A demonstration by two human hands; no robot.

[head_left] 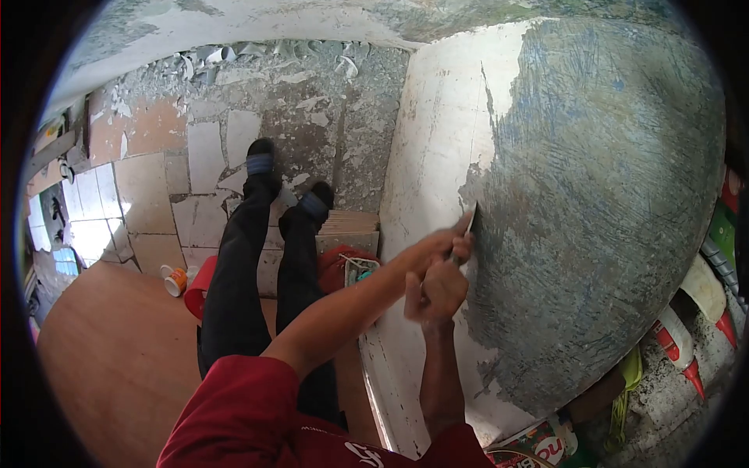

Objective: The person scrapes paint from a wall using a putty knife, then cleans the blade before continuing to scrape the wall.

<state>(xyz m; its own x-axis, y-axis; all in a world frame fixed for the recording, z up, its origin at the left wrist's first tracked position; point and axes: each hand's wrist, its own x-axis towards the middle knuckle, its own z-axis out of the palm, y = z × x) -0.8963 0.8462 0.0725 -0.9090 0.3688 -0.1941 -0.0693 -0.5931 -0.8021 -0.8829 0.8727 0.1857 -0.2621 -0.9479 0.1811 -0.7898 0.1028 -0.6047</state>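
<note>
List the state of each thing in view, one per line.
wall: paint partly scraped off
scraper: gripped by left hand and right hand, blade against wall
cup: lying on its side
floor tiles: cracked, strewn with paint flakes

Red short-sleeved shirt [234,405], black trousers [242,288], black sandals [261,148], blue straps [260,164].

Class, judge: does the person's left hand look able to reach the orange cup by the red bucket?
Probably not: the left hand holds the scraper against the wall, while the cup lies well below, beside the legs.
</note>
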